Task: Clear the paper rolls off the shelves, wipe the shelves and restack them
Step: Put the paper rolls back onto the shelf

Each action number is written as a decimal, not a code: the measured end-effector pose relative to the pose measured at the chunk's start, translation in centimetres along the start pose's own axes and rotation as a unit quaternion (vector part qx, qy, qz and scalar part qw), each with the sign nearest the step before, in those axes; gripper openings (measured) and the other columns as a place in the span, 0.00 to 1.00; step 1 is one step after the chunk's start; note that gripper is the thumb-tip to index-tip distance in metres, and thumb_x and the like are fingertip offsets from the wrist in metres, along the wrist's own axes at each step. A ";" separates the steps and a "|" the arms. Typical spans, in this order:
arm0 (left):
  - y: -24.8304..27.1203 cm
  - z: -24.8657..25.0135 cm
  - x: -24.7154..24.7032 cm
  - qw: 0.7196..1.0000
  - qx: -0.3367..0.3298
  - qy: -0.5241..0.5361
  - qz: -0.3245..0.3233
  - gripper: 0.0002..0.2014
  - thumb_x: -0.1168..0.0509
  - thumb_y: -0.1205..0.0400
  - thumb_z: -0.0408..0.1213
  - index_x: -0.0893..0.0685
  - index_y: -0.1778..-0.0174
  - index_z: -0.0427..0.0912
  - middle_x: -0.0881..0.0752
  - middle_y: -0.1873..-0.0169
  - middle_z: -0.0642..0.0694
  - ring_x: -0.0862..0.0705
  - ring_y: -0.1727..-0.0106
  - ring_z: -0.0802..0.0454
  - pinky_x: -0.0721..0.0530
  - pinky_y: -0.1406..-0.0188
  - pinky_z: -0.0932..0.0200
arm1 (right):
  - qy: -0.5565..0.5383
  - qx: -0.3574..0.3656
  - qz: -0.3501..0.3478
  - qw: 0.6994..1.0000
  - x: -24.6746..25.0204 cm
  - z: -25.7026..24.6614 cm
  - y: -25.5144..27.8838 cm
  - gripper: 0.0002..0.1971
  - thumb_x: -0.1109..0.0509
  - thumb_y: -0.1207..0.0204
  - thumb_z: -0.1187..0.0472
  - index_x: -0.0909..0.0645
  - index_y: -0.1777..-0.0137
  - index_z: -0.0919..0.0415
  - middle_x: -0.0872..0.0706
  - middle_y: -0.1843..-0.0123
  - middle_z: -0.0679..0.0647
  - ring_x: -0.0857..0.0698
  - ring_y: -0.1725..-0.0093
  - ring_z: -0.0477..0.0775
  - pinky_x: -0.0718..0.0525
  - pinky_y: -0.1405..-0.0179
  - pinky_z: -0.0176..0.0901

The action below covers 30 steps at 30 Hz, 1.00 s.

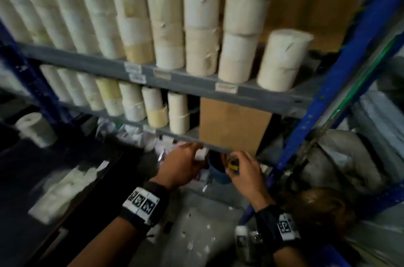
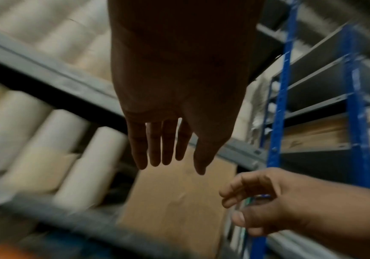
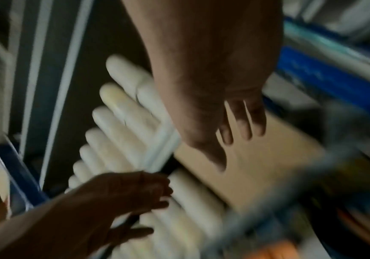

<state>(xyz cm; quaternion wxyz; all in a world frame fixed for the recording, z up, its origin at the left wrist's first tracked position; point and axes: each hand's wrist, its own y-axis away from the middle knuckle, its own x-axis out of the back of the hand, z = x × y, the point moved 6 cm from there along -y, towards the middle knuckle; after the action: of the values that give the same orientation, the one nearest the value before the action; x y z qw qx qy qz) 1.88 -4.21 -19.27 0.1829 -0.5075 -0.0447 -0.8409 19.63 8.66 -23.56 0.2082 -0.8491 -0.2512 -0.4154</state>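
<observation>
Cream and white paper rolls stand in tall stacks on the upper grey shelf. Shorter stacks of rolls fill the lower shelf beside a cardboard box. Both hands are low, just under the lower shelf's front edge, either side of a dark blue container. My left hand has straight fingers and holds nothing in the left wrist view. My right hand hangs with relaxed fingers, empty. A yellow object in the container shows by its fingertips.
A blue rack upright rises on the right, with grey sacks behind it. One loose roll and a pile of white rolls lie low on the left. A white bottle stands near my right wrist. Paper scraps dot the floor.
</observation>
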 end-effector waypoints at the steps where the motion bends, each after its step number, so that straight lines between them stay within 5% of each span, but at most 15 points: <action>1: 3.2 -3.1 -1.5 0.998 0.052 -0.009 -0.034 0.22 0.28 0.17 0.52 0.17 0.28 0.52 0.13 0.33 0.44 0.14 0.34 0.39 0.17 0.40 0.47 | 0.010 -0.001 -0.067 0.998 -3.9 -0.3 1.5 0.24 0.17 0.28 0.56 0.21 0.35 0.47 0.17 0.35 0.49 0.16 0.34 0.59 0.13 0.44 0.60; 5: 16.2 -14.7 -6.1 0.965 0.235 -0.015 -0.111 0.24 0.34 0.16 0.60 0.22 0.26 0.56 0.18 0.31 0.47 0.15 0.31 0.38 0.14 0.40 0.44 | 0.047 0.042 -0.244 0.968 -16.2 -3.9 6.7 0.25 0.21 0.24 0.54 0.22 0.29 0.49 0.19 0.30 0.51 0.19 0.29 0.59 0.17 0.36 0.53; 10: 26.5 -24.5 -6.1 0.928 0.359 0.001 -0.100 0.26 0.32 0.16 0.56 0.24 0.23 0.53 0.21 0.28 0.48 0.17 0.29 0.39 0.14 0.38 0.42 | 0.062 0.099 -0.341 0.933 -25.3 -11.7 8.1 0.28 0.23 0.20 0.52 0.27 0.22 0.48 0.23 0.25 0.49 0.22 0.26 0.55 0.20 0.33 0.49; 16: 29.3 -33.8 -1.2 0.901 0.432 0.014 -0.032 0.20 0.36 0.14 0.58 0.21 0.30 0.54 0.18 0.37 0.47 0.15 0.38 0.38 0.13 0.46 0.43 | 0.092 0.164 -0.372 0.909 -33.8 -21.3 5.6 0.25 0.25 0.18 0.52 0.28 0.24 0.49 0.25 0.27 0.49 0.22 0.27 0.56 0.17 0.35 0.55; 24: 32.5 -40.9 0.0 0.868 0.490 0.047 -0.065 0.20 0.36 0.15 0.54 0.21 0.30 0.51 0.19 0.37 0.47 0.15 0.37 0.37 0.13 0.45 0.41 | 0.123 0.192 -0.451 0.863 -42.1 -26.9 4.7 0.25 0.26 0.18 0.48 0.29 0.23 0.44 0.23 0.28 0.45 0.21 0.28 0.55 0.15 0.39 0.57; 30: 30.5 -46.5 2.1 0.846 0.527 0.065 -0.047 0.22 0.33 0.16 0.50 0.22 0.26 0.51 0.19 0.33 0.46 0.15 0.36 0.37 0.13 0.43 0.42 | 0.143 0.218 -0.470 0.843 -47.7 -31.6 -1.2 0.24 0.25 0.19 0.50 0.27 0.25 0.47 0.24 0.28 0.48 0.20 0.28 0.57 0.16 0.37 0.56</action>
<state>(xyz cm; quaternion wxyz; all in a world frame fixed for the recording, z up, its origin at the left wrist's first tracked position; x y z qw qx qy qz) -27.15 -45.26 -43.21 0.3858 -0.2762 -0.4928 -0.7294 -25.29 -20.27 -44.09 0.2017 -0.4927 -0.6719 -0.5150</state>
